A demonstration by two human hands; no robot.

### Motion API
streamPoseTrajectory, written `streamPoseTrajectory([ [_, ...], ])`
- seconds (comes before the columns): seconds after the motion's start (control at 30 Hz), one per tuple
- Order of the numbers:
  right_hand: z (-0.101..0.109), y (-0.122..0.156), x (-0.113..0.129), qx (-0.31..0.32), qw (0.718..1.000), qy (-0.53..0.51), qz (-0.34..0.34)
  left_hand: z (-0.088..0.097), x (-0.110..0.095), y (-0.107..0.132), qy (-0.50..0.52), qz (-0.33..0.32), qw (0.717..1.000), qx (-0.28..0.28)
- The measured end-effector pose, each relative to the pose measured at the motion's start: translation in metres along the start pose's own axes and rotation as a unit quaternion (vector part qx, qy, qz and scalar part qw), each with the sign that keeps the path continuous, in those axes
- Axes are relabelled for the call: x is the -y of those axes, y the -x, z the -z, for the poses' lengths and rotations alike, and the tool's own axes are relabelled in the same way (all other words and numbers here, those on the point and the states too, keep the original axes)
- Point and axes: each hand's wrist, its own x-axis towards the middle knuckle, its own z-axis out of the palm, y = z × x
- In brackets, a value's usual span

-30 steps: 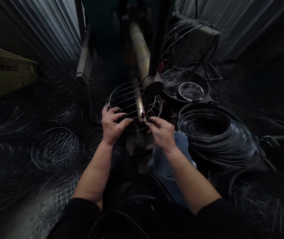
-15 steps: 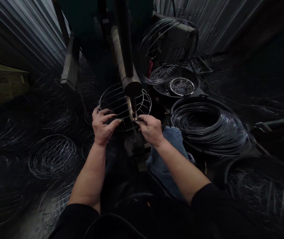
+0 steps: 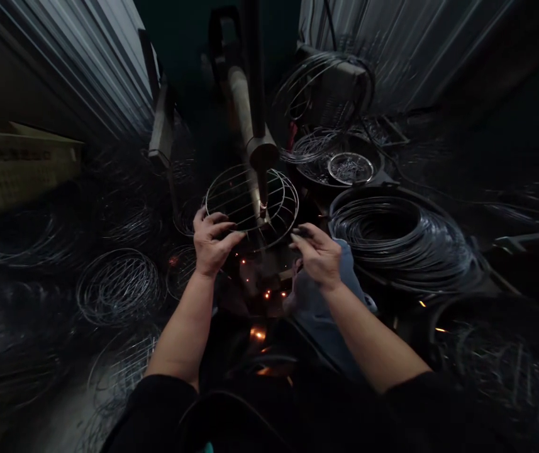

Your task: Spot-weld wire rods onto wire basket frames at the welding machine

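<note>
1. Gripping the near left rim of a round wire frame with the left hand, closing thumb and fingers about the wire.
2. Holding the right hand just beside the right rim, with thumb and fingertips drawn close together; cannot tell about anything thin pinched between them.
3. Finding the wire frame mid-scene, between both hands, beneath a dark upright rod hanging from the near end of a thick bar.
4. Glowing with orange sparks below and on the near side of the wire frame.
5. Showing a blue cloth beneath the right forearm.
6. Seeing farther right a coil of wire and, beyond it, a round dish of small bits.
7. Leaving to the left a tangled wire heap, well apart from the left hand.
</note>
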Motion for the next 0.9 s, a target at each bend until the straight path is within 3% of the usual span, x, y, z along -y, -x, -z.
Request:
streamPoseTrajectory([
  [0.17, 0.040, 0.011, -0.008, -0.018, 0.994, -0.019, -0.109, 0.002, -0.003, 0.051, 0.061, 0.025, 0.998, -0.018],
  [0.3, 0.044, 0.016, 0.001, 0.039, 0.988, -0.034, -0.147, -0.002, -0.005, 0.084, 0.072, 0.055, 0.995, -0.035],
  [0.37, 0.041, 0.024, 0.009, 0.026, 0.993, -0.014, -0.113, -0.003, -0.008, 0.096, 0.068, 0.063, 0.995, -0.041],
  [0.43, 0.039, 0.034, 0.019, -0.008, 0.998, 0.050, -0.030, -0.002, -0.010, 0.104, 0.043, 0.057, 0.996, -0.043],
  [0.53, 0.036, 0.046, 0.036, -0.006, 0.978, 0.181, 0.107, 0.002, -0.013, 0.113, -0.002, 0.019, 0.999, -0.044],
  [0.63, 0.026, 0.053, 0.051, 0.004, 0.948, 0.268, 0.169, 0.004, -0.015, 0.118, -0.039, -0.007, 0.998, -0.040],
  [0.7, 0.013, 0.055, 0.060, 0.033, 0.935, 0.308, 0.170, 0.002, -0.016, 0.120, -0.055, -0.021, 0.998, -0.034],
  [0.8, -0.015, 0.058, 0.067, 0.140, 0.927, 0.332, 0.103, -0.003, -0.014, 0.123, -0.052, -0.045, 0.997, -0.048],
  [0.9, -0.041, 0.056, 0.064, 0.166, 0.953, 0.254, -0.022, -0.012, -0.011, 0.125, -0.047, -0.037, 0.997, -0.051],
])
